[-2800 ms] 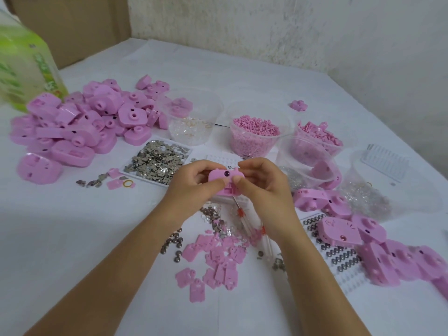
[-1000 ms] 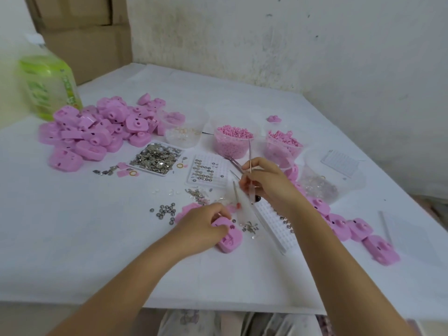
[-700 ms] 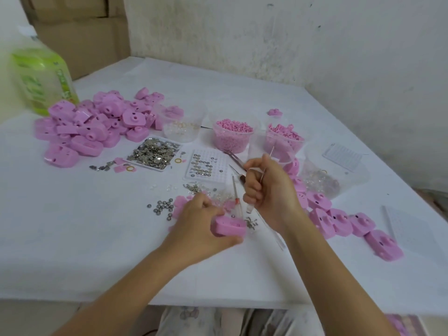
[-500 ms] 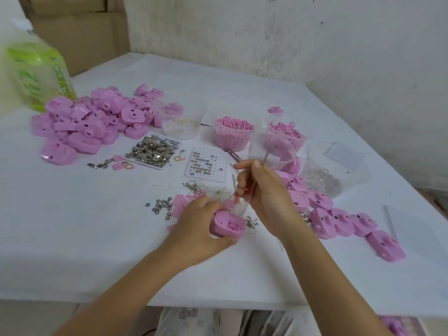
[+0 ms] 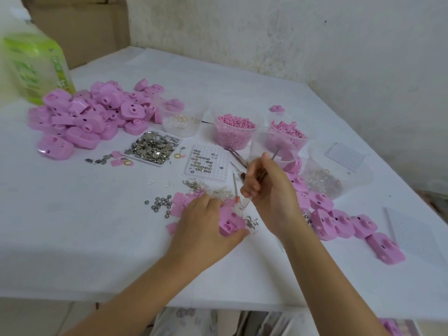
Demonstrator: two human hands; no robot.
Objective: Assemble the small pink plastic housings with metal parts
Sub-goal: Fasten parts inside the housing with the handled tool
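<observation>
Pink housing (image 5: 230, 223) gripped, left hand (image 5: 206, 229), tweezers (image 5: 275, 154) (right hand (image 5: 271, 190))

A large translucent green plastic bottle (image 5: 36, 66) with a printed label stands at the far left of the white table (image 5: 72, 226); it is blurred, so the print cannot be read. Behind it, brown cardboard boxes (image 5: 80, 27) are stacked in the far left corner. A rough, stained white plaster wall (image 5: 266, 32) runs along the table's far and right sides. Below the table's near edge, pale fabric with a faint print (image 5: 189, 321) shows.
</observation>
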